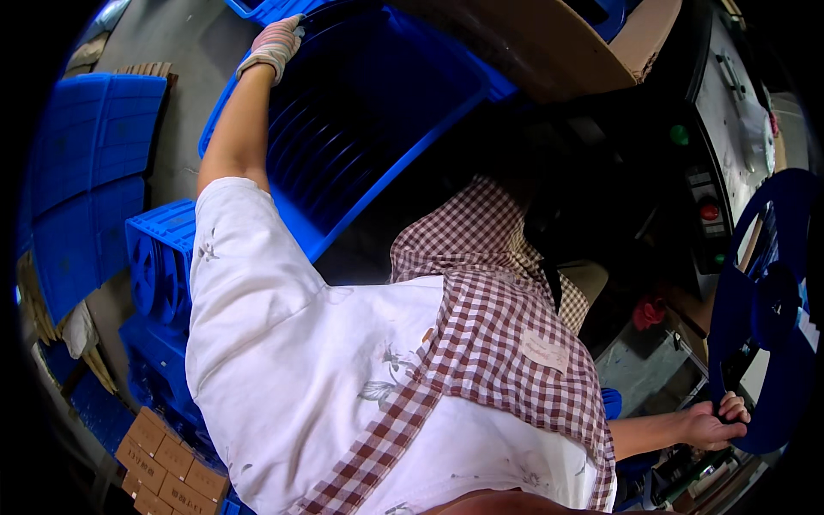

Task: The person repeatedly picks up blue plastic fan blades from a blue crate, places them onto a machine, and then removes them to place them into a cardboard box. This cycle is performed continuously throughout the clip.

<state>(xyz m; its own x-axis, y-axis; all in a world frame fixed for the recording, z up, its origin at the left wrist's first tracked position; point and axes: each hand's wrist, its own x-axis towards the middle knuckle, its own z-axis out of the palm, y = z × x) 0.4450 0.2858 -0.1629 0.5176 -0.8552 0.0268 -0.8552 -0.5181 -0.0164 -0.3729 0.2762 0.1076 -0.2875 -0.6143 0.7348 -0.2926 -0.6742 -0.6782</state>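
Observation:
My left hand (pixel 275 47), in a striped knit glove, reaches to the far left corner of a large blue crate (pixel 395 176). Its fingers are closed at the rim of a dark reel (pixel 330 19); the fingertips are partly hidden. More dark round reels (pixel 330 142) stand in a row inside the crate, in deep shadow. Far out to the right, my bare right hand (pixel 717 426) is closed on the lower edge of a big dark blue reel (pixel 728 330). That reel is held upright and has wide openings around its hub.
A cardboard box (pixel 532 43) stands beyond the crate. Machine buttons, green and red (pixel 709 211), are at right. Stacked blue crates (pixel 99 163), a crate of blue reels (pixel 154 275) and brown cartons (pixel 167 463) line the left. A red cloth (pixel 649 313) lies near the right arm.

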